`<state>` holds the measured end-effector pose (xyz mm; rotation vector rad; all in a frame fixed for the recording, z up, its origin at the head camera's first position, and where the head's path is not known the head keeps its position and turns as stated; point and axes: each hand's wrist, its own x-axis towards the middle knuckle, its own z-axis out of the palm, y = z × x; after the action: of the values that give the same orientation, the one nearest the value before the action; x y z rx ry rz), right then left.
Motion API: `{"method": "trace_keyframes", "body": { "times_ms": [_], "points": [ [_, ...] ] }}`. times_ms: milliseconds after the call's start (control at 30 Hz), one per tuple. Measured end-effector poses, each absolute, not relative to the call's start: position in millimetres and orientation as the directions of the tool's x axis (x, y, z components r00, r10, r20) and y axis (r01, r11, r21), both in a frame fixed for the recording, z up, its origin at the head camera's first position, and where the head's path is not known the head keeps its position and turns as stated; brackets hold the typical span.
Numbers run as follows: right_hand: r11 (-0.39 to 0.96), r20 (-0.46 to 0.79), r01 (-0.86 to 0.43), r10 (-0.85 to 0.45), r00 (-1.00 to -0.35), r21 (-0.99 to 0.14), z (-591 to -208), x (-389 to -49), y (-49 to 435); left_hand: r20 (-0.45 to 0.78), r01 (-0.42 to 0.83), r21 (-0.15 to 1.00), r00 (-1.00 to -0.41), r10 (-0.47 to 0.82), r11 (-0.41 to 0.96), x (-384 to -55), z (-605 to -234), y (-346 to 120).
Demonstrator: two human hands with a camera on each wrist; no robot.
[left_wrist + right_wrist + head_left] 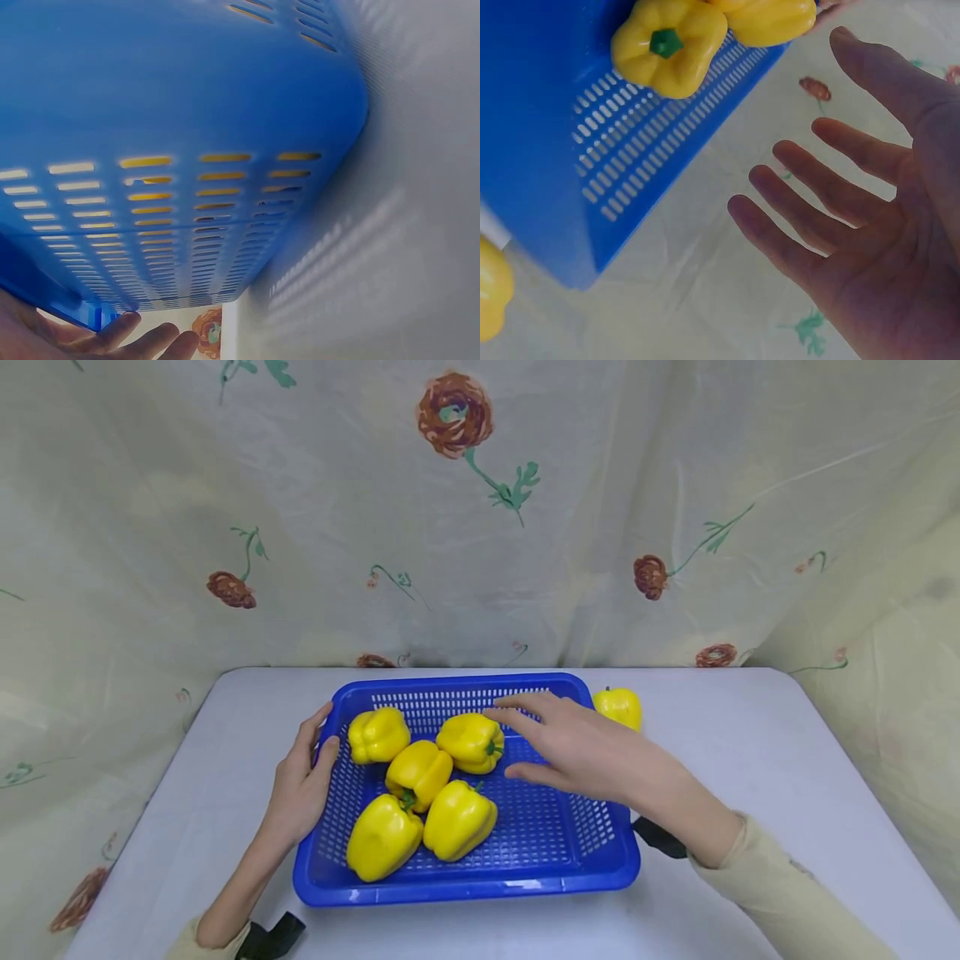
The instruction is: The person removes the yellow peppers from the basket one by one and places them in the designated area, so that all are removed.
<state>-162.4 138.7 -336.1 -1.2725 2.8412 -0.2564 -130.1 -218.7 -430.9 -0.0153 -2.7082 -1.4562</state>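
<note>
Left hand [298, 787] grips blue basket [536, 827], right hand [573, 747] hovers spread above

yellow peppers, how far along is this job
If the blue basket is being filled, the five yellow peppers inside look done. In hand: no pepper; the left hand touches the rim, the right hand hovers over the basket. Apparently left: one pepper outside the basket's right side.

R grip [885, 232] nr peppers [688, 49]; bskt [525, 127]
</note>
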Motion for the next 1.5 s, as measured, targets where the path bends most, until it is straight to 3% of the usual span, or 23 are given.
{"method": "trace_keyframes", "body": {
  "times_ms": [267, 600, 967, 1333, 1500],
  "points": [
    [0.642, -0.031, -0.755, -0.764, -0.645, -0.134, -343, -174, 110, 0.05, 0.032, 0.839, -0.999, -0.02, 0.543, -131, -432, -217],
    [0.573, -0.17, -0.819, -0.811, -0.559, -0.038, -354, -149, 78, 0.046, 0.027, 0.831, -0.999, -0.02, 0.556, -131, -431, -218],
    [0.505, -0.215, -0.862, -0.838, -0.502, 0.046, -371, -139, 64, 0.049, 0.029, 0.829, -0.999, -0.02, 0.559, -130, -431, -218],
    [0.472, -0.285, -0.879, -0.855, -0.434, -0.076, -366, -135, 69, 0.054, 0.033, 0.832, -0.998, -0.022, 0.554, -131, -430, -218],
    [0.444, -0.302, -0.894, -0.862, -0.408, -0.059, -368, -134, 67, 0.056, 0.034, 0.833, -0.998, -0.025, 0.552, -131, -430, -219]
  ]
}}
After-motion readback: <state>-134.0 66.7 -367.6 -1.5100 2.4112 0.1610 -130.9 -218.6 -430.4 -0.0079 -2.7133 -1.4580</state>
